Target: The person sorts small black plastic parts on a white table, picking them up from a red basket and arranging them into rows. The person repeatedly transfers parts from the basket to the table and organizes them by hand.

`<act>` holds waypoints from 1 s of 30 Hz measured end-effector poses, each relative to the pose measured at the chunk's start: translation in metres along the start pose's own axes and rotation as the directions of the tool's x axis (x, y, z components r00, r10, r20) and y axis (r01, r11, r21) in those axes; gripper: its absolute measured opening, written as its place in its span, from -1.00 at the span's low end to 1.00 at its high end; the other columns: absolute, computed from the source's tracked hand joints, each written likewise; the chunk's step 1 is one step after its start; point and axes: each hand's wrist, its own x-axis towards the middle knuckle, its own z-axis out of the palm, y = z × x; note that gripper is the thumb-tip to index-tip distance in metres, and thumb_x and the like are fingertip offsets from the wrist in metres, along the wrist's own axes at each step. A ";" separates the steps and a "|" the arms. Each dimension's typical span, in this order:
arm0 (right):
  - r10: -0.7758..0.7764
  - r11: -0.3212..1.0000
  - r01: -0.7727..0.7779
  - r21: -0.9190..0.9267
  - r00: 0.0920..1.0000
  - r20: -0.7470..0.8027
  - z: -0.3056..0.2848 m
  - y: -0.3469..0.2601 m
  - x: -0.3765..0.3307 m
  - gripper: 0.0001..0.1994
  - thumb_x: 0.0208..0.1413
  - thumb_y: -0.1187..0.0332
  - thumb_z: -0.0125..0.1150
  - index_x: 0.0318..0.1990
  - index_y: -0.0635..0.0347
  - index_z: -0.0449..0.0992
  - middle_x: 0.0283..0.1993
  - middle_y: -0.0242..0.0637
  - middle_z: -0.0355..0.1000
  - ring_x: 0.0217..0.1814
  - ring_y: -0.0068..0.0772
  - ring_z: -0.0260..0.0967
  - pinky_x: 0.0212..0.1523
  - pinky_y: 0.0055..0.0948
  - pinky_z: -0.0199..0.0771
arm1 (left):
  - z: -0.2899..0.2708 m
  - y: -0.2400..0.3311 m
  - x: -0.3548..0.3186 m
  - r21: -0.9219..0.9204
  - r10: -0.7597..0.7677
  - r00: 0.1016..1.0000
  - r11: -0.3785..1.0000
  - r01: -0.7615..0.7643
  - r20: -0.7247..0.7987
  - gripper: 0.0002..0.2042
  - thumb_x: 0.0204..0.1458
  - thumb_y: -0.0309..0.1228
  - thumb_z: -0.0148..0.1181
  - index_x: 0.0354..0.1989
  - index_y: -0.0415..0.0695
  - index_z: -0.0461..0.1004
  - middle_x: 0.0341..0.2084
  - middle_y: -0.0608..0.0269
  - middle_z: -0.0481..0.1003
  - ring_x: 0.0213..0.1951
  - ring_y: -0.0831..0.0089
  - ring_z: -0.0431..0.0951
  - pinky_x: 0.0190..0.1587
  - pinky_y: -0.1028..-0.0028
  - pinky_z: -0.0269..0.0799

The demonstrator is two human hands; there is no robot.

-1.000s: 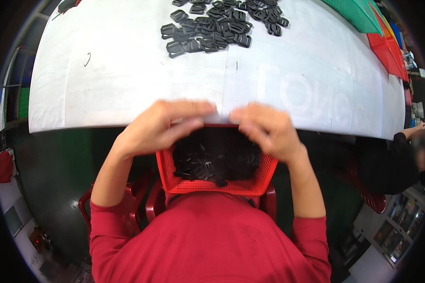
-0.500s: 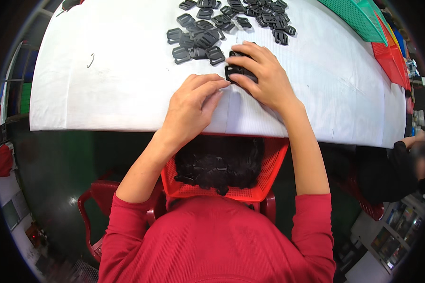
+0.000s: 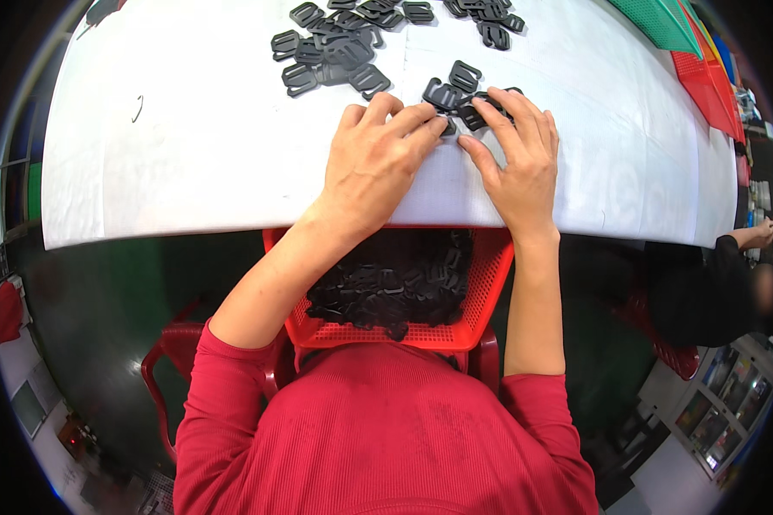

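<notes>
White surface (image 3: pixel 189 172): left hand (image 3: pixel 374 172) and right hand (image 3: pixel 515 154) lie side by side, fingers spread and pressed flat on a small cluster of black plastic buckles (image 3: pixel 455 90), neither clamped on a piece. Larger buckle pile (image 3: pixel 335 51) beyond; red mesh basket (image 3: pixel 481 300) of buckles at the lap. Risk: a sweeping finger could push pieces off the near edge, missing the basket.

Bare white table (image 3: pixel 189 154) lay open at frame left; black buckles (image 3: pixel 335 51) crowded the upper centre.
</notes>
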 end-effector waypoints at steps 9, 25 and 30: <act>0.058 0.998 -0.057 0.031 0.998 -0.032 -0.004 0.001 -0.002 -0.88 -0.01 0.33 0.35 -0.29 0.00 0.61 -0.17 -0.55 0.52 0.03 -0.39 0.38 0.30 -0.02 0.09 | -0.021 -0.006 0.011 -0.215 -0.155 0.983 0.961 0.172 0.095 -0.83 0.02 -0.44 0.27 -0.20 -0.12 0.62 -0.36 0.26 0.56 -0.30 0.30 0.51 -0.22 0.39 0.43; -0.001 1.000 0.001 0.012 1.000 -0.017 -0.022 -0.002 -0.018 -0.71 -0.12 0.25 0.45 -0.19 0.05 0.62 -0.19 -0.46 0.52 -0.05 -0.34 0.39 0.14 -0.20 0.20 | -0.013 -0.017 0.033 -0.021 -0.016 0.994 1.000 0.019 0.111 -0.74 -0.03 -0.35 0.31 -0.14 -0.09 0.62 -0.19 0.35 0.57 -0.19 0.33 0.48 -0.11 0.38 0.42; 0.061 0.998 -0.061 0.001 0.993 -0.099 -0.020 0.011 -0.005 -0.75 -0.09 0.31 0.42 -0.20 0.07 0.62 -0.21 -0.44 0.53 -0.05 -0.36 0.40 0.09 -0.26 0.23 | 0.010 -0.005 0.045 -0.016 0.194 0.976 0.981 -0.193 0.094 -0.73 -0.03 -0.37 0.31 -0.12 -0.08 0.61 -0.11 0.32 0.53 -0.17 0.32 0.48 -0.08 0.38 0.43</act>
